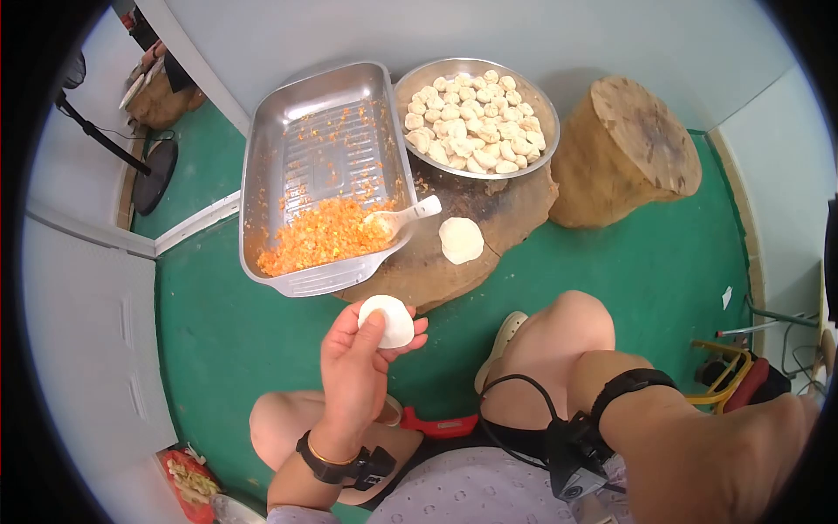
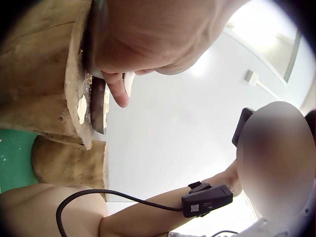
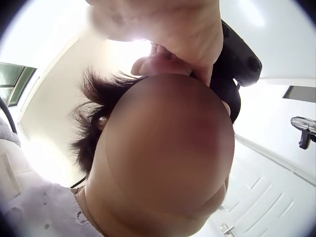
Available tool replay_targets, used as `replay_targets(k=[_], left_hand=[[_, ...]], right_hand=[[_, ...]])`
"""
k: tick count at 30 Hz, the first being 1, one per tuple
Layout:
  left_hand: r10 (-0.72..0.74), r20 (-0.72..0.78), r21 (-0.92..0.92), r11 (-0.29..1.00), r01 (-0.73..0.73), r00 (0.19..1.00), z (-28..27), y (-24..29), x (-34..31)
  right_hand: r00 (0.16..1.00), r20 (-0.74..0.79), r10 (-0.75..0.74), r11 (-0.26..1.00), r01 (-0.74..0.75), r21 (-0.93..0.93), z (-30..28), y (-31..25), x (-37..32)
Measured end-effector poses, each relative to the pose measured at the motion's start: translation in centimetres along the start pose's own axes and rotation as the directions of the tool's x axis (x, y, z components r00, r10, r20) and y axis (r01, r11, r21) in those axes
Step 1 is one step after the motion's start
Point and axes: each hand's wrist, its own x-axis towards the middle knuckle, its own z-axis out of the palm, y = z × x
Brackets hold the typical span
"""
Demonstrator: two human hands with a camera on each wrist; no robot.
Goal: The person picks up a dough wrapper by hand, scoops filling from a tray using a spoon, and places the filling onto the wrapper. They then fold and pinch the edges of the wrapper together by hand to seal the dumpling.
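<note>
My left hand (image 1: 353, 362) pinches a round white dumpling wrapper (image 1: 390, 321), thumb on top and fingers beneath, in front of the wooden stump table. In the left wrist view only the edge of this wrapper (image 2: 129, 83) shows past the hand. More dumpling wrappers (image 1: 461, 240) lie on the stump table (image 1: 436, 275). Beside them a metal pan (image 1: 253, 188) holds orange chopped filling (image 1: 319, 237) with a white spoon (image 1: 417, 213) resting in it. My right hand (image 3: 168, 24) is raised close to the head and the black head camera (image 3: 240, 57); its fingers are partly hidden.
A round metal bowl (image 1: 546, 105) full of folded dumplings (image 1: 471, 122) stands behind the wrappers. Another wooden stump (image 1: 633, 148) is at the right by the wall. A red object (image 1: 441, 425) lies between the legs. A black cable (image 1: 524, 378) loops from the right wrist camera.
</note>
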Motion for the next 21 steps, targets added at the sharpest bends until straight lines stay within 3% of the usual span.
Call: replay_targets(k=[9, 13, 14, 21], left_hand=[[-0.021, 0.037, -0.017, 1.000, 0.021, 0.999, -0.2, 0.1, 0.1], [0.003, 0.040, -0.037, 0.999, -0.001, 0.999, 0.2, 0.2, 0.2], [0.013, 0.047, -0.048, 0.999, -0.011, 0.999, 0.2, 0.3, 0.2], [0.076, 0.040, -0.060, 0.995, -0.074, 0.996, -0.3, 1.2, 0.1]], right_hand=[[0.966, 0.198, -0.164, 0.986, 0.153, 0.071, 0.3, -1.4, 0.5], [0.951, 0.310, 0.019, 0.989, -0.064, 0.136, -0.4, -1.3, 1.4], [0.964, 0.264, -0.038, 0.997, 0.019, 0.077, -0.5, -0.8, 1.6], [0.966, 0.236, -0.102, 0.980, 0.057, 0.192, -3.2, 3.5, 1.9]])
